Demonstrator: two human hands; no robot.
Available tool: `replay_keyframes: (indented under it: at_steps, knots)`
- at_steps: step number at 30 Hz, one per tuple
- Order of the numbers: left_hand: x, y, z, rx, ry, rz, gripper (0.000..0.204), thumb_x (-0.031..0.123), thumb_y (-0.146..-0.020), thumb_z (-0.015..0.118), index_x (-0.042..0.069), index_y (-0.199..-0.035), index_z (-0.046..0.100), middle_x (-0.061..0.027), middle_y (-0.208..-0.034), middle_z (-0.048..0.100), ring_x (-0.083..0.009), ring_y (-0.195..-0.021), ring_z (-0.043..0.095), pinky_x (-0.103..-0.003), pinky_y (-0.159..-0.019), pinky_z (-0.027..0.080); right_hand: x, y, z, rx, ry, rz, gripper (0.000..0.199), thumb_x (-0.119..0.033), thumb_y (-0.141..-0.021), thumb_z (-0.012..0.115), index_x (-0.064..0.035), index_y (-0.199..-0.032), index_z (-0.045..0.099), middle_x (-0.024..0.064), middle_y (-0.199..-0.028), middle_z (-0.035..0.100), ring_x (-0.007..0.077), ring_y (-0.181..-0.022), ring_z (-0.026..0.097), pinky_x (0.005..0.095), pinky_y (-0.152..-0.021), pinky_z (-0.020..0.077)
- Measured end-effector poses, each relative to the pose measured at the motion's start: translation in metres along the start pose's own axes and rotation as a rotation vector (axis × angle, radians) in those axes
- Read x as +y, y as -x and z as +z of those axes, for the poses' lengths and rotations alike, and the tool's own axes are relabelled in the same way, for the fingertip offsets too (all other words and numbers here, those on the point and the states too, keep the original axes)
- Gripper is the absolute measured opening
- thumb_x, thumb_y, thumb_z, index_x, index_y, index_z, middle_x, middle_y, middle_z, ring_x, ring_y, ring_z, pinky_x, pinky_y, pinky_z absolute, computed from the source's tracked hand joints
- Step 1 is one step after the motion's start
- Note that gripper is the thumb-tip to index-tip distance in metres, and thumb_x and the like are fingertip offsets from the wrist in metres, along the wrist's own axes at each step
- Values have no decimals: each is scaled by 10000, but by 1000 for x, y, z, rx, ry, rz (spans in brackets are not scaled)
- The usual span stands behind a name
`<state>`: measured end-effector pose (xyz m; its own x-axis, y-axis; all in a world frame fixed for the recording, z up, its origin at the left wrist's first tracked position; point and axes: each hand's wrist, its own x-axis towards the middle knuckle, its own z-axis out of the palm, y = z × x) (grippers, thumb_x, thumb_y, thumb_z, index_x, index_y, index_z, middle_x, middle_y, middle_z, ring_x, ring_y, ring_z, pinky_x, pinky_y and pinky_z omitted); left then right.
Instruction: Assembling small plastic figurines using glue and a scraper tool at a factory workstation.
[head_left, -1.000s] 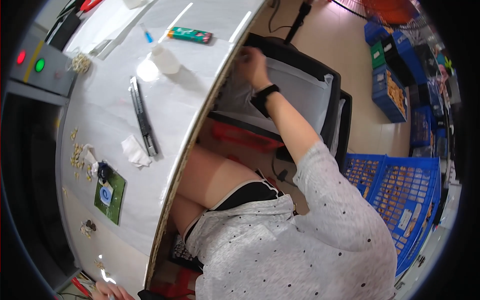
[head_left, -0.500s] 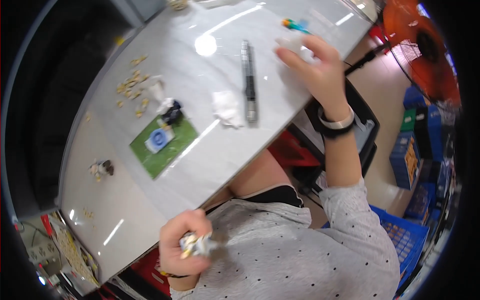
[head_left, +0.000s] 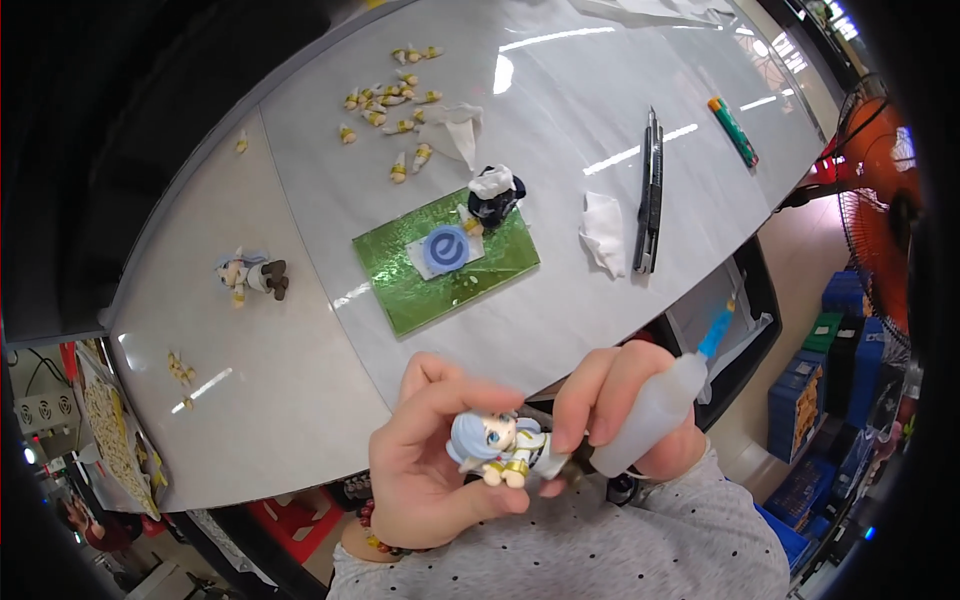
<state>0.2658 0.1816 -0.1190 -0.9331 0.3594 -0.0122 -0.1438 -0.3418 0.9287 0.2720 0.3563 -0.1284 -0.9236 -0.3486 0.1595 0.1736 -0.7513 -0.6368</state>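
Note:
My left hand (head_left: 420, 455) is closed around a small doll-like figurine (head_left: 497, 440) with pale blue hair and a white and gold outfit. The figurine lies sideways, its head toward my left palm. In my right hand (head_left: 610, 385) is a soft translucent squeeze bottle (head_left: 655, 410) with a blue needle tip, which points up and away to the right. The fingertips of that same hand also touch the figurine's lower end, partly hidden behind them. Beyond my hands, a green block (head_left: 385, 280) carries a blue swirled disc (head_left: 446, 248) and a dark bundle topped with white (head_left: 496, 190).
Small cream and gold pieces (head_left: 385, 95) lie scattered at the back. A second figurine (head_left: 250, 275) rests at the left. Rightward are crumpled tissue (head_left: 602, 235), a utility knife (head_left: 651, 190) and a green stick (head_left: 735, 132) with an orange end. An orange fan (head_left: 870, 170) stands beyond the table edge.
My right hand has come back from the far right of the table with the bottle, meeting my left hand near my body. The figurine in my left hand now shows clearly.

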Motion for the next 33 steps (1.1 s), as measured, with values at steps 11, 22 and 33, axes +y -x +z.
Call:
replay_keyframes:
  at_steps: [11,22,33]
  knots:
    - [2,-3,9,34,345,-205,669,222,-772,628,-40,-1260,252,-64,-1144,395,-123,-991,429,-246,-841,352,12,-13,-4,-136,12,29,264,-173,-769,576,21,-922,482,166,-894,542,230,-850,521,339,-814,392]
    - [-2,-1,1,126,434,14,658,149,-785,579,18,-1269,154,-157,-1044,397,-181,-653,508,-309,-585,437,-3,-6,-3,405,379,-123,589,-410,-680,683,62,-969,481,71,-702,556,113,-575,539,194,-522,423]
    - [-10,-1,3,-64,731,-10,548,113,-761,594,95,-1184,246,-147,-1041,389,-120,-584,446,-258,-514,378,1,-7,-3,254,342,-420,364,-318,-783,591,-68,-976,410,0,-655,389,89,-601,352,193,-483,273]
